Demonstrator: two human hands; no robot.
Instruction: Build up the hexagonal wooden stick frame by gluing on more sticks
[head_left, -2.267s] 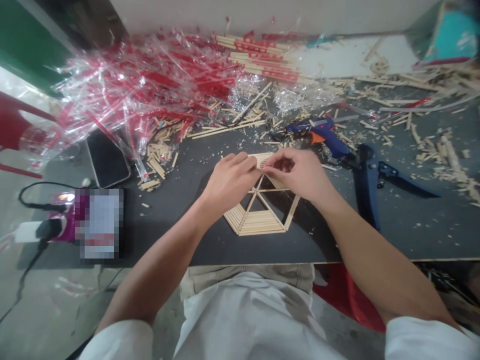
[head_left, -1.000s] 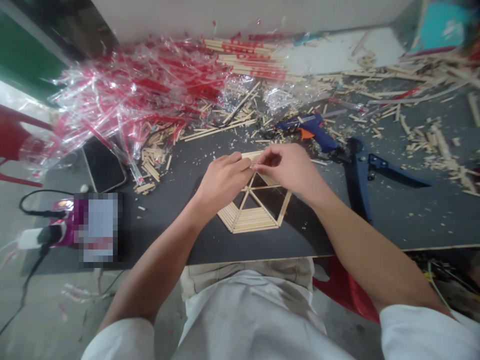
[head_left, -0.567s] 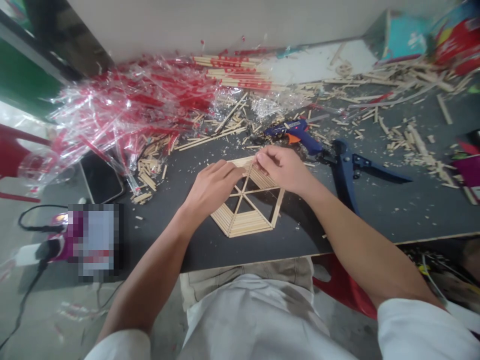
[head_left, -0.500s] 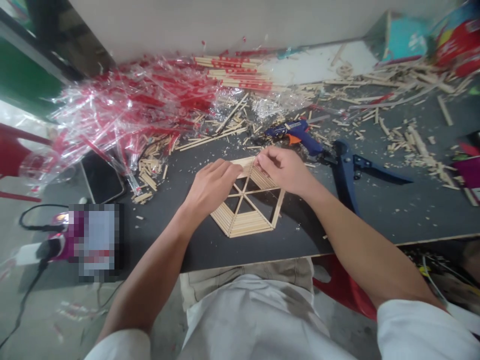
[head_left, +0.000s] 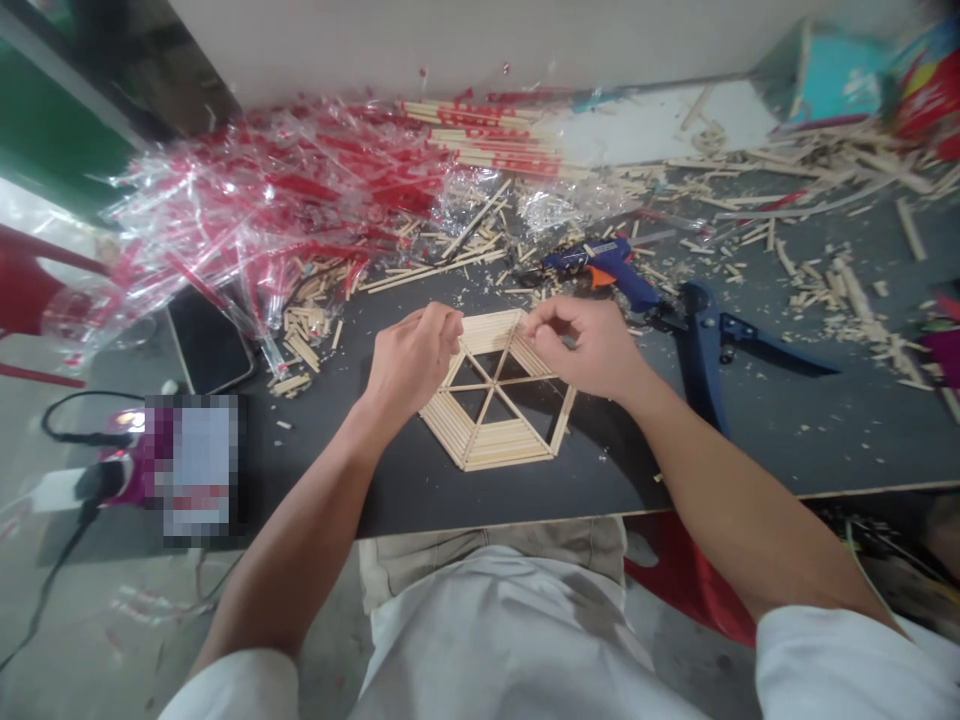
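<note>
A flat hexagonal frame of wooden sticks (head_left: 506,445) lies on the dark table, crossed by sticks that meet at its centre. Some of its wedges are filled with rows of parallel sticks; others show the table through them. My left hand (head_left: 415,362) is over the frame's left side, its fingers curled together; whatever they pinch, if anything, is hidden. With thumb and fingers pinched, my right hand (head_left: 585,345) is at the frame's upper right corner. Anything between those fingertips is too small to make out.
Beyond the frame lie a blue glue gun (head_left: 607,268) and a dark blue cutter (head_left: 705,350). Red and clear plastic wrappers (head_left: 300,190) are heaped at back left, near a phone (head_left: 210,340). Stick offcuts (head_left: 847,290) litter the right. A plugged-in purple power strip (head_left: 139,450) is at left.
My left hand has lifted off the frame's top edge and drawn back left, its fingers curling. My right hand stays at the upper right corner. The view has shifted slightly.
</note>
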